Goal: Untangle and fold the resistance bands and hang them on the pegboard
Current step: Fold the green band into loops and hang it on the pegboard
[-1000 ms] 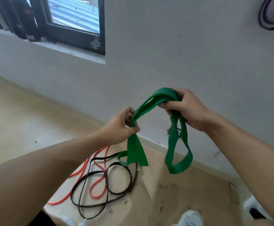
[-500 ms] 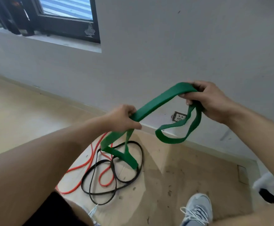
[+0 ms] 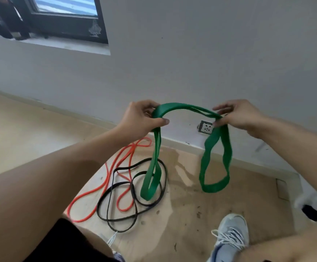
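Head view looks down past two bare forearms at a green band [image 3: 180,107] held up in front of a grey wall [image 3: 191,53]. The left hand [image 3: 138,120] grips the band near its left bend, thumb pressed across the front and fingers curled behind it. The right hand [image 3: 238,116] pinches the strands together at the other end between thumb and fingers, with the remaining fingers loosely extended above. Between the hands the band arches in a shallow hump, its strands lying close together. From the left hand a long narrow loop hangs straight down, and its lower end shows in front of the bands on the floor; whether it touches them cannot be told. From the right hand a wider loop hangs free in the air, well apart from the first. On the wooden floor [image 3: 21,138] below lie a black band [image 3: 116,205] and an orange band [image 3: 104,186], tangled over one another in loose coils near the left knee. A socket [image 3: 205,128] sits low on the wall between the hands. A grey shoe [image 3: 231,235] with white laces shows at the bottom right, and a dark-framed window [image 3: 63,17] fills the upper left corner.
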Demonstrator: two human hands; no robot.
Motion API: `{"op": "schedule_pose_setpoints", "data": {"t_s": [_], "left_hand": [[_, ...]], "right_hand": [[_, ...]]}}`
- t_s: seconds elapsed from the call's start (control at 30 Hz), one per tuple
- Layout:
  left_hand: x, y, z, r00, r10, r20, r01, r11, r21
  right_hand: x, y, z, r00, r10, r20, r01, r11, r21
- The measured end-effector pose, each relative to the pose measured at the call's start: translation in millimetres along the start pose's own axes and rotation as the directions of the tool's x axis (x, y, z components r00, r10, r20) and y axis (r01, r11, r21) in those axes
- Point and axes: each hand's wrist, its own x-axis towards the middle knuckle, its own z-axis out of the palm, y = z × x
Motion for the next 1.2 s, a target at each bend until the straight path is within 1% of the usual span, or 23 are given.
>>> {"op": "schedule_pose_setpoints", "data": {"t_s": [0.07, 0.17, 0.2, 0.27, 0.3, 0.33, 0.4, 0.47, 0.63, 0.73, 0.83, 0.87, 0.97, 1.03, 1.1, 1.2], "left_hand": [[-1, 6, 1, 1.0, 0.008, -0.026, -0.009, 0.999, -0.033], [-6, 8, 8, 1.0, 0.0, 0.031, -0.001, 1.0, 0.01], [-7, 7, 12, 0.999, -0.01, 0.034, 0.009, 1.0, 0.016], [-6, 8, 19, 0.999, -0.036, -0.017, 0.035, 0.999, -0.019], [-5, 10, 22, 0.998, -0.05, -0.045, 0.048, 0.998, -0.034], [-4, 13, 24, 0.996, -0.062, -0.071, 0.059, 0.997, -0.042], [-3, 17, 25, 0.988, -0.094, -0.124, 0.088, 0.994, -0.057], [-3, 20, 25, 0.98, -0.114, -0.165, 0.101, 0.991, -0.087], [0, 22, 23, 0.955, -0.14, -0.262, 0.106, 0.984, -0.142], [1, 21, 22, 0.943, -0.133, -0.306, 0.099, 0.987, -0.124], [1, 23, 23, 0.933, -0.13, -0.336, 0.091, 0.987, -0.13], [2, 24, 24, 0.931, -0.13, -0.34, 0.089, 0.987, -0.134], [3, 25, 27, 0.932, -0.118, -0.342, 0.082, 0.99, -0.118], [3, 25, 29, 0.934, -0.105, -0.34, 0.081, 0.993, -0.085], [2, 25, 30, 0.945, -0.088, -0.315, 0.078, 0.996, -0.044], [1, 23, 29, 0.963, -0.064, -0.261, 0.061, 0.998, -0.018]], "right_hand": [[-6, 4, 13, 0.99, -0.013, 0.142, 0.033, 0.99, -0.14], [-10, -2, 31, 0.97, -0.129, 0.206, 0.179, 0.952, -0.247], [-14, -7, 36, 0.95, -0.143, 0.276, 0.218, 0.94, -0.262], [-24, -14, 47, 0.872, -0.106, 0.477, 0.264, 0.924, -0.277], [-28, -15, 54, 0.83, -0.076, 0.553, 0.279, 0.914, -0.294], [-32, -16, 62, 0.806, -0.065, 0.588, 0.296, 0.905, -0.306], [-36, -12, 78, 0.808, -0.104, 0.58, 0.328, 0.897, -0.296], [-37, -7, 90, 0.818, -0.151, 0.555, 0.338, 0.907, -0.251], [-33, 4, 106, 0.852, -0.214, 0.478, 0.274, 0.96, -0.057], [-32, 4, 106, 0.848, -0.232, 0.477, 0.247, 0.968, 0.031], [-35, 0, 110, 0.822, -0.224, 0.524, 0.253, 0.967, 0.017], [-38, -1, 113, 0.824, -0.224, 0.521, 0.263, 0.965, -0.002], [-45, -6, 123, 0.881, -0.238, 0.408, 0.279, 0.959, -0.041], [-47, -9, 127, 0.905, -0.241, 0.352, 0.29, 0.952, -0.095], [-47, -10, 130, 0.909, -0.245, 0.337, 0.3, 0.947, -0.12], [-45, -9, 130, 0.913, -0.246, 0.324, 0.281, 0.958, -0.063]]}}
